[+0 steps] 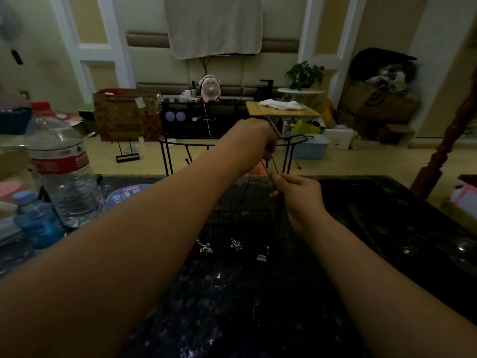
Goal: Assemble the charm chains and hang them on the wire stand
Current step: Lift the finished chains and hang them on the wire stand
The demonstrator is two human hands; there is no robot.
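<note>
The left hand (254,140) is raised at the top bar of the black wire stand (178,144), its fingers curled around a thin dark chain (271,165). The right hand (296,195) pinches the same chain lower down. Hanging looks underway. Several silver charms (205,248) lie loose on the dark surface (232,306), so assembly likely remains.

The head camera looks forward and down, close over the dark table (258,306), the room beyond.

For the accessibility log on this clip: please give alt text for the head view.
Two bare hands stretch a thin dark chain between them in front of a black wire stand: the left hand holds it up by the top rail, and the right hand pinches it lower. Small silver charms lie on the dark speckled table, with water bottles at left.
</note>
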